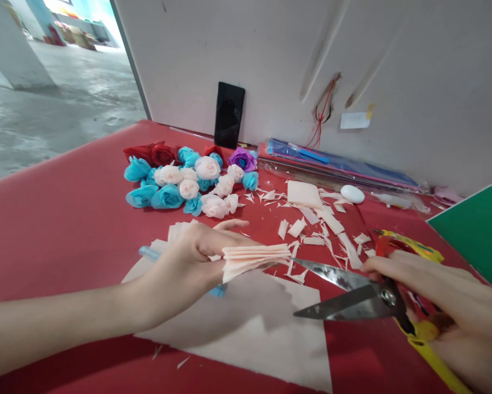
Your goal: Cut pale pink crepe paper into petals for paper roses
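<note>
My left hand (196, 249) pinches a folded stack of pale pink crepe paper (256, 257), its layers fanned toward the right. In my right hand (446, 301) is a pair of scissors (352, 295) with dark metal blades and yellow handles. The blades are spread apart, the upper tip close to the right end of the stack. Below both hands lies a large pale sheet of paper (266, 334). Cut scraps (311, 241) are scattered beyond the blades. A yellow tool (422, 246), partly hidden, rests behind my right hand.
Paper flowers (180, 183) in blue, pale pink, red and purple are grouped at the back left. A black phone (229, 115) leans on the grey wall. Plastic-wrapped paper packs (336, 161) lie along it, near a white egg-shaped object (352, 193). A green board (479, 235) stands right.
</note>
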### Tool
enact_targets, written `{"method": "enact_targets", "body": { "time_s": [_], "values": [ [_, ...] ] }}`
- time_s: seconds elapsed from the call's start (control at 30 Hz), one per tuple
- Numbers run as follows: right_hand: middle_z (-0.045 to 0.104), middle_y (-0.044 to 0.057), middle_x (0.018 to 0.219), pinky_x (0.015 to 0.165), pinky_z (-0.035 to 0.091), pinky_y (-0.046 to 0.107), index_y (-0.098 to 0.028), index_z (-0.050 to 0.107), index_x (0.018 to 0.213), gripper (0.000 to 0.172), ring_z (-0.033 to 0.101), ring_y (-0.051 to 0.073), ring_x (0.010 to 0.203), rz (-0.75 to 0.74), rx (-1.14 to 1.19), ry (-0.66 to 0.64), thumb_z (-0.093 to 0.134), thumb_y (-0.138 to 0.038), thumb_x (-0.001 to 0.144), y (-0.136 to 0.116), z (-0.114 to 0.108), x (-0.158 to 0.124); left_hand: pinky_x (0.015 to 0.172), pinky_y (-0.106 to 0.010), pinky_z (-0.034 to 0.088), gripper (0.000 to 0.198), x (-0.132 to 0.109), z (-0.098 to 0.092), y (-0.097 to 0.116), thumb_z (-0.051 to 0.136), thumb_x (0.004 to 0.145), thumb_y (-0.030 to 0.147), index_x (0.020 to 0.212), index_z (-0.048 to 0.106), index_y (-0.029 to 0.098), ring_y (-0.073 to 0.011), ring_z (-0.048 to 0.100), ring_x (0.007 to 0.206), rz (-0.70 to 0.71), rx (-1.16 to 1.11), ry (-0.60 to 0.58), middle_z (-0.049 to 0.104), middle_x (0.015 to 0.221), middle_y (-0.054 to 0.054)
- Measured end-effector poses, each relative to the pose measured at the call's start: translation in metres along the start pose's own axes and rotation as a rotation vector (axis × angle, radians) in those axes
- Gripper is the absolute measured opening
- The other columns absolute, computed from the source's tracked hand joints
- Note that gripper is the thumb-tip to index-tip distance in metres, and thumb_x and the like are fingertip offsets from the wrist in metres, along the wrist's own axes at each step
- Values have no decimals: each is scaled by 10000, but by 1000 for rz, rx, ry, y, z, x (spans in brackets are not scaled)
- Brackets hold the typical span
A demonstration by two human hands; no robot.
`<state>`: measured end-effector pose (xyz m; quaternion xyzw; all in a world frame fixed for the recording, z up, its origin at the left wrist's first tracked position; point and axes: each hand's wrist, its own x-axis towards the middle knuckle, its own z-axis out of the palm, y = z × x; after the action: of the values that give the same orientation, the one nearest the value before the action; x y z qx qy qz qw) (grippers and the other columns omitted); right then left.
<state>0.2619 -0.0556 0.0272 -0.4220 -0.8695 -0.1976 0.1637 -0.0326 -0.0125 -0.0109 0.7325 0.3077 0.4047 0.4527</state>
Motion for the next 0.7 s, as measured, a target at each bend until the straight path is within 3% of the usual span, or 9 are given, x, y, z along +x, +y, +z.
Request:
{"method": "enact_targets", "body": {
  "time_s": [0.07,0.17,0.27,0.33,0.47,0.7],
  "values": [
    [733,64,821,644,587,256,-237,491,1036,330,734,201,741,-45,-17,-7,395,-84,761,0,1,1,902,-270,482,190,1,0,0,627,817,126,798,792,218,-120,677,587,19,2,11,770,700,35],
    [709,49,789,601,576,249,-235,477,1066,359,717,187,697,-50,46,-46,390,-76,755,0,2,1,801,-215,512,232,2,0,1,645,819,119,852,783,303,-127,723,721,14,-49,11,782,859,69],
    [716,31,778,687,595,302,-245,465,1076,367,721,195,710,-63,55,-61,376,-76,763,0,3,-1,766,-161,507,248,2,0,2,645,844,136,870,772,348,-102,722,824,4,-109,-22,773,909,107],
    [734,37,812,754,601,347,-247,465,1073,356,733,211,758,-94,23,-60,372,-88,767,1,4,-2,789,-151,501,227,1,1,2,638,860,157,876,772,340,-85,715,811,5,-122,-45,774,907,106],
    [742,51,837,730,609,318,-242,470,1069,348,738,211,776,-131,2,-57,365,-94,772,0,4,-2,820,-161,489,196,1,1,2,644,860,178,891,772,323,-75,702,742,22,-92,-28,778,894,93],
    [730,50,826,781,595,331,-232,479,1062,350,731,204,796,-85,36,-46,361,-72,774,-1,4,-1,811,-162,504,296,2,1,-2,619,879,164,994,726,415,-87,722,815,95,-123,-84,754,1002,113]
  ]
}}
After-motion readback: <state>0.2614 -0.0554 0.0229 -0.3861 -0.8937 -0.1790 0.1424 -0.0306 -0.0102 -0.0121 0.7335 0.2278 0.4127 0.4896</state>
